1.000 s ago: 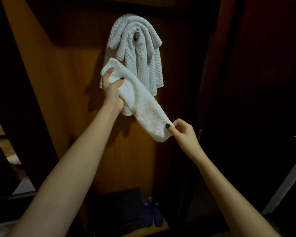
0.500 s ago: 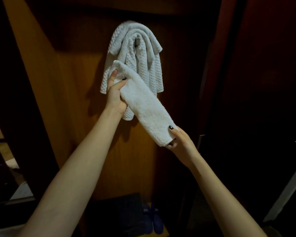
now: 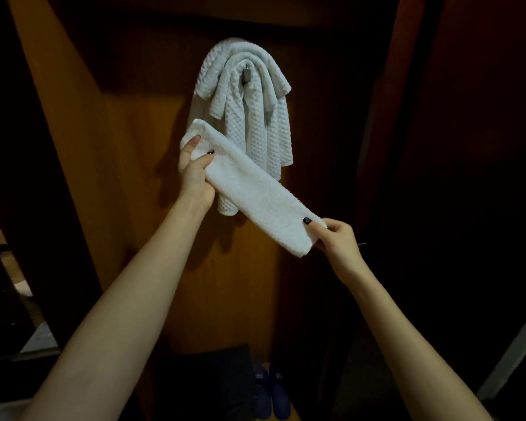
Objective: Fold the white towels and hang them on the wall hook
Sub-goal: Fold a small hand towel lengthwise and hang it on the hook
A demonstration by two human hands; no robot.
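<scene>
A folded white towel (image 3: 252, 189) stretches as a narrow strip slanting from upper left to lower right, in front of the wooden wall. My left hand (image 3: 195, 174) grips its upper end, thumb on top. At the lower end my right hand (image 3: 334, 241) pinches the corner between thumb and fingers. Behind and above it, a waffle-textured white towel (image 3: 255, 123) hangs draped over the metal wall hook (image 3: 246, 75), whose tip shows between the folds.
The wall is an orange-brown wood panel (image 3: 134, 177) with dark panels to the right. Low down, a dark box (image 3: 213, 387) and a pair of dark blue slippers (image 3: 271, 393) sit on a wooden ledge. A lighter floor shows at far left.
Both hands dropped slightly with the folded towel, away from the hook. The right hand changed from supporting the lower end underneath to pinching its corner.
</scene>
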